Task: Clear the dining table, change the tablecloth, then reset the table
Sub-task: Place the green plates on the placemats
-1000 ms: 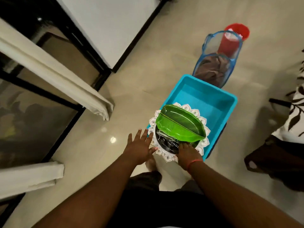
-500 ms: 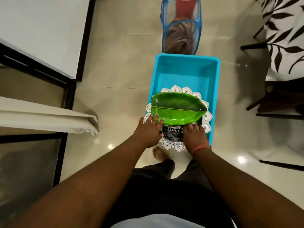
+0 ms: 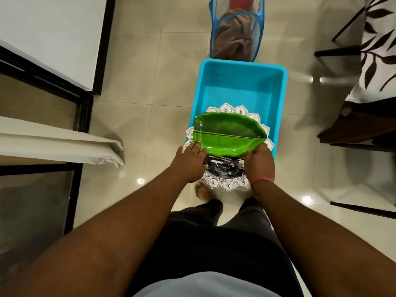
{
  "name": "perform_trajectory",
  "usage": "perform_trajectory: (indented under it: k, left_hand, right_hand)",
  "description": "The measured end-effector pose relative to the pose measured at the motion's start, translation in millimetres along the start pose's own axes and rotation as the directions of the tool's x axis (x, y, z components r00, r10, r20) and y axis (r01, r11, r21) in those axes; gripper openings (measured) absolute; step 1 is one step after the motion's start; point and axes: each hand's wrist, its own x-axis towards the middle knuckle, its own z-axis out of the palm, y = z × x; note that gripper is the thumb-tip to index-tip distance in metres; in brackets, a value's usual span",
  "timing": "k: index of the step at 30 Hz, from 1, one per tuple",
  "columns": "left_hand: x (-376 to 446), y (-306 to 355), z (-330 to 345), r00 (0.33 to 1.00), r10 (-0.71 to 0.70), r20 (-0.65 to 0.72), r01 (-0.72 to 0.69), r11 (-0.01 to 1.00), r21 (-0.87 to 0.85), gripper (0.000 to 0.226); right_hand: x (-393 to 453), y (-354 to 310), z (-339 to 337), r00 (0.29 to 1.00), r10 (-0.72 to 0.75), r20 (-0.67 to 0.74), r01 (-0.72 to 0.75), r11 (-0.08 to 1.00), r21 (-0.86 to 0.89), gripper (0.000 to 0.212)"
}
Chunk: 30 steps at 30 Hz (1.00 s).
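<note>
Gripping the stacked green leaf plate now with both left hand and right hand, where earlier the left hovered open, the person holds it over the blue tub at 12 o'clock, likely stowing cleared tableware

I'm seeing the green leaf tray covering most of the dark packet; its lettering is blurring, and the mesh basket is running off the top edge.

Both bare arms reach forward and down. Left hand fingers curl over stack's near-left edge; right hand, red thread at wrist, grips near-right edge. Feet below.
</note>
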Motion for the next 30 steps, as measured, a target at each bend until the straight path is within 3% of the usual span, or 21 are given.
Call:
perform_trajectory:
  k: [2,4,7,10,13,18,22,25,27,30]
  left_hand:
    - [0,0,1,1.000,0.000,-0.007,0.000,1.000,0.016,0.065]
    - [0,1,2,1.000,0.003,-0.017,-0.003,1.000,0.023,0.066]
    - [1,0,4,1.000,0.010,0.013,-0.010,1.000,0.008,0.068]
    - [1,2,2,0.998,0.031,0.046,-0.031,1.000,-0.003,0.070]
    - [-1,2,-1,0.995,0.056,0.079,-0.056,0.998,-0.009,0.070]
    - [-4,12,-1,0.996,0.086,0.031,-0.086,0.996,-0.003,0.069]
    - [-3,20,-20,0.984,0.104,-0.142,-0.103,0.995,0.015,0.066]
    - [2,25,-46,0.940,0.111,-0.324,-0.121,0.993,-0.011,0.063]
    - [6,33,-62,0.909,0.090,-0.407,-0.120,0.992,-0.050,0.064]
    - [9,57,-79,0.885,0.054,-0.463,-0.128,0.983,-0.130,0.065]
  right_hand:
    - [8,-11,-8,0.969,0.245,0.000,-0.239,0.943,0.230,0.033]
    - [18,-18,-12,0.916,0.397,0.055,-0.390,0.853,0.347,0.043]
    - [29,-20,-9,0.854,0.488,0.181,-0.508,0.707,0.492,0.043]
    - [48,7,10,0.797,0.511,0.323,-0.591,0.551,0.589,0.027]
    - [57,28,21,0.802,0.426,0.418,-0.595,0.520,0.612,0.014]
    - [37,25,1,0.861,0.375,0.344,-0.501,0.500,0.707,0.007]
    - [26,34,-14,0.873,0.382,0.303,-0.468,0.481,0.741,0.010]
    - [33,64,-22,0.898,0.362,0.252,-0.417,0.513,0.750,0.019]
    - [18,51,-60,0.901,0.367,0.231,-0.398,0.488,0.777,0.008]
    - [-6,41,-117,0.897,0.355,0.263,-0.405,0.422,0.811,0.023]
